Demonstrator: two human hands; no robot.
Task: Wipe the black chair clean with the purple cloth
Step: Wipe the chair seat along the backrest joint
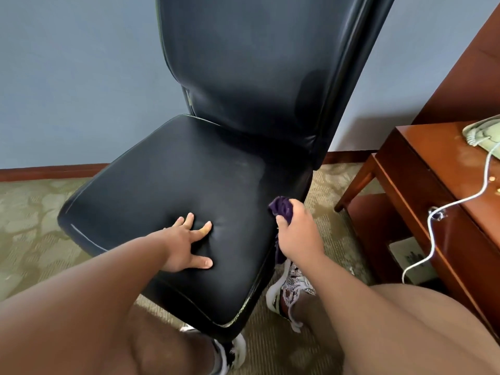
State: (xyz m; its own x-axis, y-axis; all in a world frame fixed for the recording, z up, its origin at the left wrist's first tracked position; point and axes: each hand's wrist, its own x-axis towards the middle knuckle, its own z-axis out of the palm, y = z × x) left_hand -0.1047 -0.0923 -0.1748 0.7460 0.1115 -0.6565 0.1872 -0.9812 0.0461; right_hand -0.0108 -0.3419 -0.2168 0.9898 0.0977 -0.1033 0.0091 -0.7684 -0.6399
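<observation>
On the black chair [189, 171] the left hand [184, 247] lies spread; the right hand [297, 234] grips a mostly hidden purple cloth [282, 207].

View: head, single.
Mount: worn on the person's head, wide-angle lens.
Facing: forward and steeply down onto the black chair [189, 169], seat at centre frame, backrest running off the top edge.
Range: close; both forearms enter from the bottom edge, left hand [186, 244] and right hand [297, 234] at mid-frame.
Margins: straight lines bow near the edges, probably lens distortion; wooden side table [433, 171] cut off at right.
</observation>
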